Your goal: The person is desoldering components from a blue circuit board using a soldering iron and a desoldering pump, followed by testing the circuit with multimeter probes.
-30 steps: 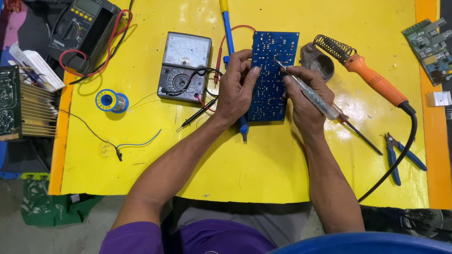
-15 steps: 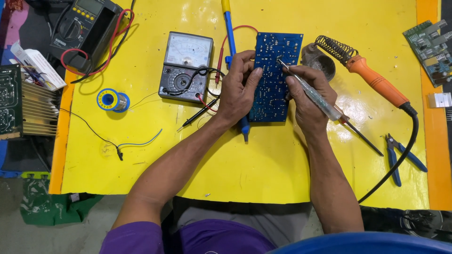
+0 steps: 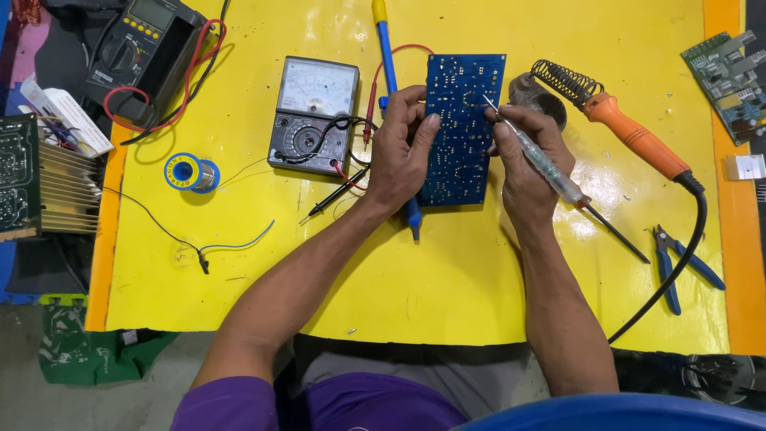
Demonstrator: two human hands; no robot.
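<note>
A blue circuit board (image 3: 463, 128) lies on the yellow table (image 3: 447, 271), solder side up. My left hand (image 3: 403, 152) grips its left edge, thumb resting on the board. My right hand (image 3: 523, 164) holds a clear-handled screwdriver (image 3: 542, 164) like a pen. Its metal tip touches the upper right part of the board. A blue-handled tool (image 3: 388, 56) runs under my left hand.
An analog multimeter (image 3: 313, 116) with red and black probes sits left of the board, a digital meter (image 3: 144, 48) farther back. An orange soldering iron (image 3: 630, 132) rests in its coil stand at right, blue cutters (image 3: 678, 263) near it. A solder spool (image 3: 187, 172) lies at left.
My right hand and the screwdriver tip have shifted slightly along the board's upper right area. The left hand keeps its hold on the board.
</note>
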